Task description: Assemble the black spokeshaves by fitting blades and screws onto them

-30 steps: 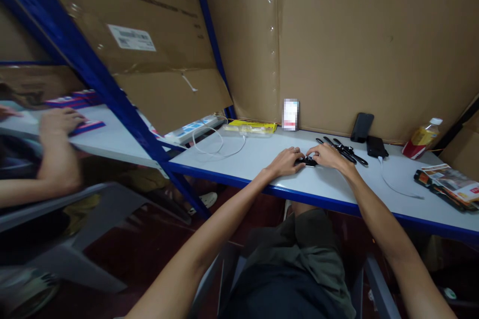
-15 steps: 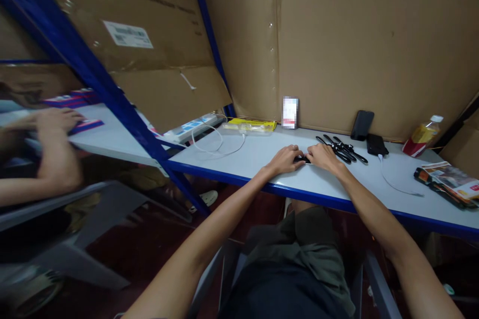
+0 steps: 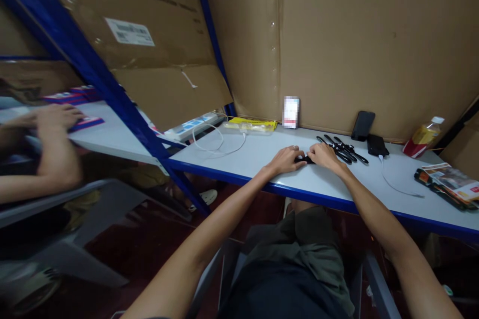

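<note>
Close to the front edge of the grey table (image 3: 239, 162), my left hand (image 3: 287, 159) and my right hand (image 3: 325, 156) meet over a slim black object (image 3: 308, 159). Both are closed on it, the left from one end and the right from the other. Fingers cover most of the object, so its kind does not show. Just beyond my right hand lie several long black pieces (image 3: 342, 149) with rounded ends, loosely crossed in a pile. A ring shows on a finger of my left hand.
A lit phone (image 3: 291, 112) leans on the cardboard wall. To the right are a dark phone (image 3: 362, 125), a black power bank (image 3: 377, 145), a bottle (image 3: 423, 137) and packets (image 3: 449, 184). A power strip (image 3: 196, 126) lies left. A co-worker's hand (image 3: 60, 115) rests beyond the blue post (image 3: 123, 109).
A little more of the black object shows between my hands, and my right hand has shifted very slightly to the right. The rest looks the same, apart from a slight camera shift.
</note>
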Demonstrator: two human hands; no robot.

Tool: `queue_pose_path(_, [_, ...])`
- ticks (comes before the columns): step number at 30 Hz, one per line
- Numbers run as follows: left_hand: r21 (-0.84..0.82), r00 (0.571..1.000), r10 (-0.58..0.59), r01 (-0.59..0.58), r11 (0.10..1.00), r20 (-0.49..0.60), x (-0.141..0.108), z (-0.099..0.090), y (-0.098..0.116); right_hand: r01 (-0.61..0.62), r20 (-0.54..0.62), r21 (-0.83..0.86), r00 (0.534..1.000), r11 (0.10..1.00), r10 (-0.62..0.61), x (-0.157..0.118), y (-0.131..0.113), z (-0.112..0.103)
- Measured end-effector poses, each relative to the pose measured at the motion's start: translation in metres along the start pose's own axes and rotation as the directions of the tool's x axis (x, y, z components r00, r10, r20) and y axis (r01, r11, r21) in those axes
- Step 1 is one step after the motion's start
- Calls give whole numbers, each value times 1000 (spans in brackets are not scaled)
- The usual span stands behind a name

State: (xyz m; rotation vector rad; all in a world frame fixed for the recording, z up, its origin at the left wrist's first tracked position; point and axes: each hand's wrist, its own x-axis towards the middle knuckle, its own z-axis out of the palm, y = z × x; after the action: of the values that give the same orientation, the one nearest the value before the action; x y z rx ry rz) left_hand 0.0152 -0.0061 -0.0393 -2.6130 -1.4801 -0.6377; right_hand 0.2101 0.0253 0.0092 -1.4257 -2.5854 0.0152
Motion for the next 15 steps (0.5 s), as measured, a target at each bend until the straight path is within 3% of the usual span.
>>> queue_pose_path(3, [3, 1000, -7, 7, 1000, -6, 0, 1, -1, 126, -38, 120, 992, 985, -123, 3, 13, -6])
queue_pose_path(6, [24, 1000, 8, -7, 1000, -11, 1, 0, 0, 196, -4, 154, 980, 969, -197, 4, 24, -8])
queue_pose_path(15, [51, 1000, -9, 10, 999, -24, 3, -3, 3, 137, -11, 93, 991, 986, -137, 2, 26, -5])
